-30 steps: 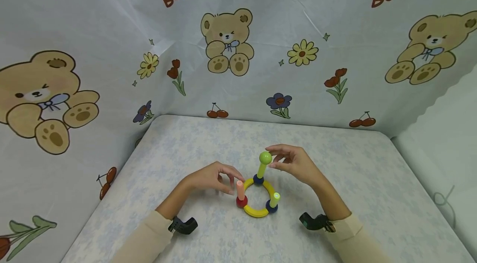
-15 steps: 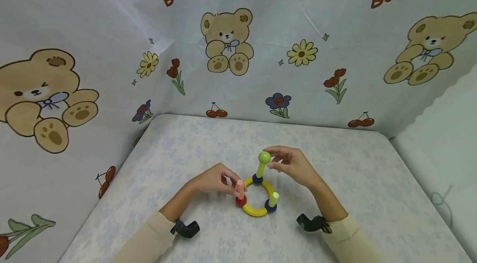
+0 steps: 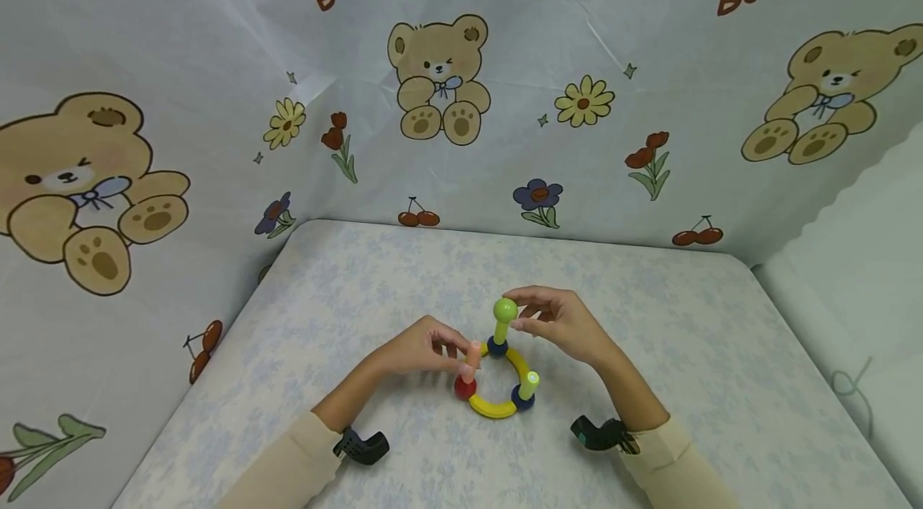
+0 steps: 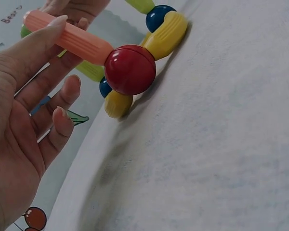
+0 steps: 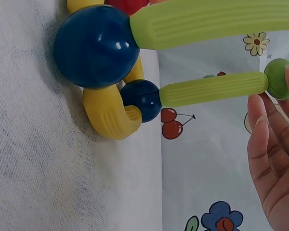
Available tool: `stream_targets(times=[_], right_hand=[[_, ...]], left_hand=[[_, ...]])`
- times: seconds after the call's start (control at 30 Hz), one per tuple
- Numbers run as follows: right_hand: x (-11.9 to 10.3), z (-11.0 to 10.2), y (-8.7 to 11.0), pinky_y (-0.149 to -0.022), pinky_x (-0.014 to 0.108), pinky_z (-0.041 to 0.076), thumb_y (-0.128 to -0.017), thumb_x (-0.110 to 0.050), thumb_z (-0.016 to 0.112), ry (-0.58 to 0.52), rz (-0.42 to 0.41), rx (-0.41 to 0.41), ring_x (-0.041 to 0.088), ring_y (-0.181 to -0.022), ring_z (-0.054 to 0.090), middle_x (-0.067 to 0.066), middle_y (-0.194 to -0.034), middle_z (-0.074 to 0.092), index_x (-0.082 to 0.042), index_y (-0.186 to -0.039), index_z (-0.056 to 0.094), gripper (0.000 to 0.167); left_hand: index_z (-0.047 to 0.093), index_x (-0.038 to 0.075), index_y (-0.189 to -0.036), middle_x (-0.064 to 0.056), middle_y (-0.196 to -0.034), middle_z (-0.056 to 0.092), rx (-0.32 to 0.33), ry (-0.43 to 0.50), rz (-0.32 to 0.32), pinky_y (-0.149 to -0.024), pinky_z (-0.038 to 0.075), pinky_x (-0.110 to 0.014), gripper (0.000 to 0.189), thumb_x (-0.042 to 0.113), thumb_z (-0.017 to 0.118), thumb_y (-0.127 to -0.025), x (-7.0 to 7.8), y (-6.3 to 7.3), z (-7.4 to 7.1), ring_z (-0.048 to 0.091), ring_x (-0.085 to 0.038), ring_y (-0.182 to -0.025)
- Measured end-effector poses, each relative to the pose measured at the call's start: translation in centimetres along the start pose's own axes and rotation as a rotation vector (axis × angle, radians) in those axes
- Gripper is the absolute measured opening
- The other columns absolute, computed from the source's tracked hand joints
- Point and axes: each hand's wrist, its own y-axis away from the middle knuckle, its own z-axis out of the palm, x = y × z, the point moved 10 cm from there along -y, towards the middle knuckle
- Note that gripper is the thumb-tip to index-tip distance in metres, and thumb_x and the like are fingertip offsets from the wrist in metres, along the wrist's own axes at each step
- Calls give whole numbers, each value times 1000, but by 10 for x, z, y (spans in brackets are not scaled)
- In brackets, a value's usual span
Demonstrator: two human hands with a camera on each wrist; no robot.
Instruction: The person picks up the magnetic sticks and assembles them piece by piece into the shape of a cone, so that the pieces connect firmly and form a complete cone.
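A ring of curved yellow sticks (image 3: 493,409) lies on the table, joined by a red ball (image 3: 465,387) and two blue balls (image 3: 522,397). An orange stick (image 4: 77,40) rises from the red ball, leaning right in the head view. My left hand (image 3: 425,349) pinches this stick between thumb and fingers near its upper part. One light-green stick (image 5: 212,89) stands on the far blue ball, topped by a green ball (image 3: 505,310). Thumb and fingers of my right hand (image 3: 558,321) pinch that green ball. Another light-green stick (image 3: 530,385) stands on the near right blue ball, untouched.
The table (image 3: 346,276) has a pale blue patterned cover. Behind and to the left hangs a white cloth (image 3: 505,164) printed with bears and flowers. A thin pale cord (image 3: 854,389) hangs at the far right.
My left thumb and fingers have closed on the orange stick, and its top has tipped right. My right hand and the green ball have shifted slightly left and lower.
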Motion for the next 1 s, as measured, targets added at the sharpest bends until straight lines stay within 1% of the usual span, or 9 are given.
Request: stream_targets(times=[0.17, 0.23, 0.33, 0.47, 0.57, 0.73, 0.83, 1.0], right_hand=[[-4, 4, 1, -72, 32, 58, -93, -8, 75, 4, -32, -25, 23, -93, 68, 4, -116, 72, -12, -125, 71, 33], [-6, 6, 1, -73, 32, 58, -92, -5, 75, 10, -30, -32, 23, -93, 68, 6, -117, 71, -9, -125, 71, 34], [-20, 8, 3, -74, 31, 58, -92, -1, 74, 18, -23, -41, 24, -93, 67, 10, -118, 70, -5, -125, 70, 34], [-39, 10, 4, -75, 33, 58, -91, 0, 74, 34, -2, -50, 26, -93, 67, 11, -117, 70, -1, -123, 70, 32], [-29, 11, 2, -75, 35, 57, -91, -1, 75, 54, 11, -52, 26, -93, 67, 9, -117, 71, -3, -122, 71, 32], [-11, 13, 0, -76, 37, 57, -91, -3, 75, 77, 13, -55, 24, -95, 66, 5, -120, 71, -8, -124, 71, 34], [-9, 15, 1, -77, 37, 56, -92, -7, 76, 71, 2, -68, 22, -96, 65, 2, -121, 71, -12, -125, 72, 34], [-14, 17, 2, -77, 36, 56, -92, -14, 77, 66, -32, -89, 20, -95, 66, -3, -121, 71, -18, -124, 73, 33]], left_hand=[[80, 13, -111, -5, -99, 78, 22, 3, -15, -63, 52, -26, 20, 21, 78, -92, -3, -2, 2, 66, -17, -81], [80, 12, -111, -8, -99, 78, 28, 6, -20, -63, 52, -25, 19, 19, 77, -93, -4, -2, 2, 65, -17, -79], [79, 9, -112, -11, -99, 77, 39, 12, -27, -62, 50, -23, 20, 13, 75, -93, -6, -3, 3, 62, -17, -75], [78, 8, -113, -10, -99, 77, 52, 22, -37, -59, 47, -22, 20, 10, 74, -94, -8, -3, 3, 59, -16, -71], [79, 10, -114, -6, -99, 78, 54, 22, -50, -58, 46, -22, 20, 12, 74, -94, -8, -3, 3, 58, -13, -69], [79, 12, -114, 0, -99, 78, 59, 15, -64, -56, 45, -22, 20, 16, 74, -95, -8, -3, 3, 55, -11, -66], [79, 12, -114, 1, -98, 77, 57, 13, -65, -56, 44, -22, 20, 15, 74, -95, -8, -4, 3, 56, -11, -67], [79, 11, -113, 1, -98, 77, 56, 10, -50, -56, 45, -22, 20, 14, 74, -94, -5, -4, 3, 57, -12, -68]])
